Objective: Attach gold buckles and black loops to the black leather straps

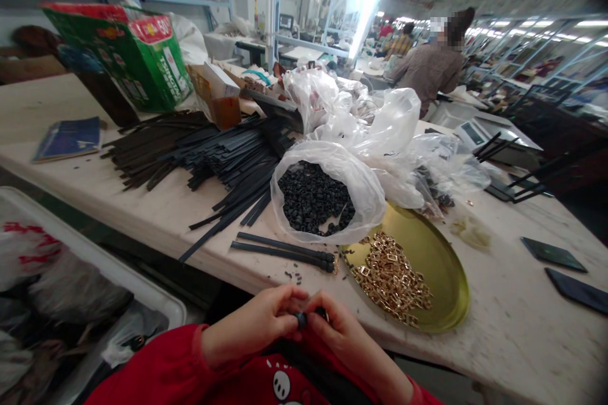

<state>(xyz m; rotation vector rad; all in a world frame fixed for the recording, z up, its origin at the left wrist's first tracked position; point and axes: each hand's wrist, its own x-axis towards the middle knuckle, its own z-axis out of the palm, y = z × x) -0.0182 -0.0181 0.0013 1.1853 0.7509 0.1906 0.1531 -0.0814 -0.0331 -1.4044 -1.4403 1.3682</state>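
In front of my red top, my left hand (pixel 266 323) is closed, its thumb and fingers pinching a black strap (pixel 301 319). Close beside it, my right hand (pixel 339 329) is closed on a small black piece (pixel 322 312); whether this is part of the strap I cannot tell. A dark length hangs below my hands. Two finished-looking straps (pixel 285 253) lie side by side at the table edge. Behind them an opened plastic bag (pixel 373 202) holds small black loops (pixel 313 196). Gold buckles (pixel 394 275) are heaped on a round gold tray (pixel 451 291) to the right.
Bundled black straps (pixel 228 152) spread across the table (pixel 513 329) at left. Behind them are a green box (pixel 137 63) and filled plastic bags (pixel 323 95). Two dark flat objects (pixel 555 254) lie at right. A white bin (pixel 161 297) stands lower left. A person (pixel 422 69) is further back.
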